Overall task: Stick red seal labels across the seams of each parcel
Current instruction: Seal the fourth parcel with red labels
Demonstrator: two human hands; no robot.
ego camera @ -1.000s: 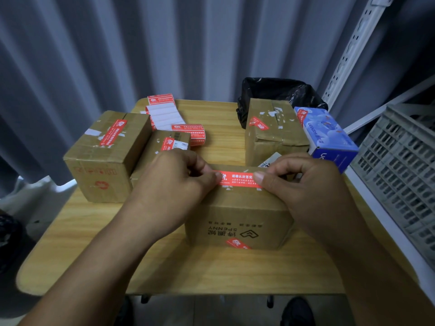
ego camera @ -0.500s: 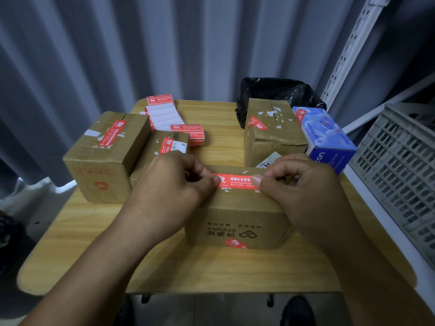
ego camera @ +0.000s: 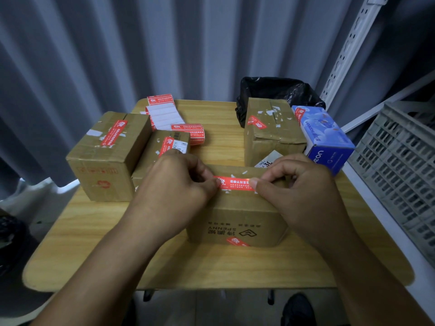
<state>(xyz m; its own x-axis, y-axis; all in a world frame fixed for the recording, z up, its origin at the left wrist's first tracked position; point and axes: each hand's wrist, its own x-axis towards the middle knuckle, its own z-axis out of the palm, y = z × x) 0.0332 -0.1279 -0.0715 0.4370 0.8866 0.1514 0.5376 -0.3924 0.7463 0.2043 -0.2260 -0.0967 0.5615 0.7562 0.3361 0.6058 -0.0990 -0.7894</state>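
A brown cardboard parcel (ego camera: 237, 220) stands at the table's front middle, printed text on its near side. A red seal label (ego camera: 235, 182) lies across its top. My left hand (ego camera: 174, 187) presses the label's left end with the thumb. At the label's right end, my right hand (ego camera: 299, 187) holds the label down with its thumb and forefinger. Another red label (ego camera: 237, 241) shows at the parcel's lower front edge.
Sealed parcels stand at the left (ego camera: 107, 156), beside it (ego camera: 162, 149) and at the back right (ego camera: 270, 132). A label roll (ego camera: 188, 132) with its strip lies behind. A blue box (ego camera: 324, 137), a black bag (ego camera: 275, 92) and a grey crate (ego camera: 397, 170) are on the right.
Both thumbs have crept slightly inward along the label, pressing it onto the parcel top. The parcel has not moved.
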